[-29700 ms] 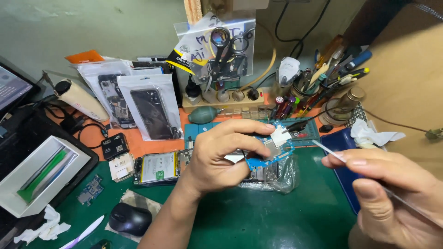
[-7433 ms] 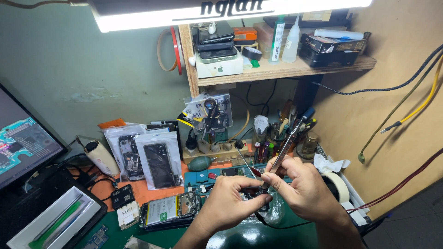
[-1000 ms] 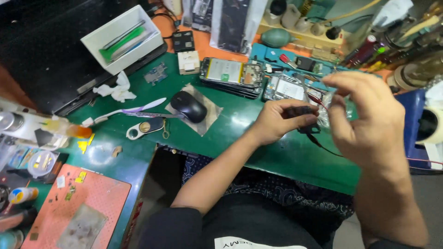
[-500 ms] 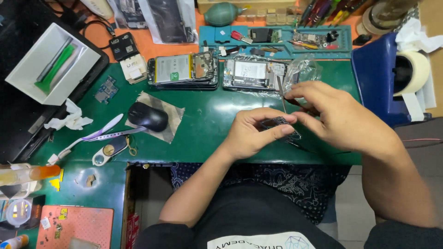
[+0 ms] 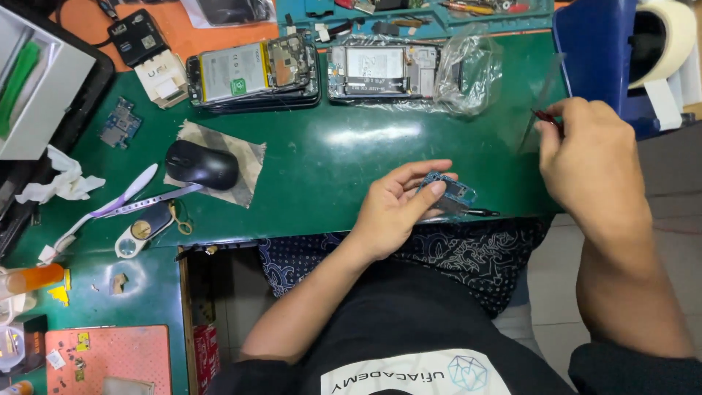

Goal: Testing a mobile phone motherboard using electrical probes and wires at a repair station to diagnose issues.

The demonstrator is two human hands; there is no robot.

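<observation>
At front edge of the green work mat [image 5: 351, 139], left hand [image 5: 398, 205] pinches a small blue-green circuit board [image 5: 447, 192] betw. thumb and fingers, closed on it, board lying low at the mat's rim just above the lap. A thin dark metal tweezer/probe [image 5: 468, 212] lies under/beside the board, tip pointing right; can't tell if it's gripped or just resting. Right hand [image 5: 589, 157] is well apart, up near the blue box [image 5: 596, 51], fingers closed on a thin dark-red-tipped tool [image 5: 545, 115]; looks like a clear film strip next to it, blurry, not sure.

Risks, as I judge:
- Board sits right at the edge w/ only a one-hand pinch; a slip drops it to lap or floor.
- Bare fingers on the components: smudges, static, bent parts.
- Loose probe near the rim may roll off.
- Right forearm reaching back across could snag the crinkled clear plastic bag [image 5: 468, 69] and drag the opened phone frame [image 5: 384, 71] beside it.

Second opened phone w/ battery [image 5: 252, 72] and black computer mouse [image 5: 201, 164] sit well clear, left.
</observation>
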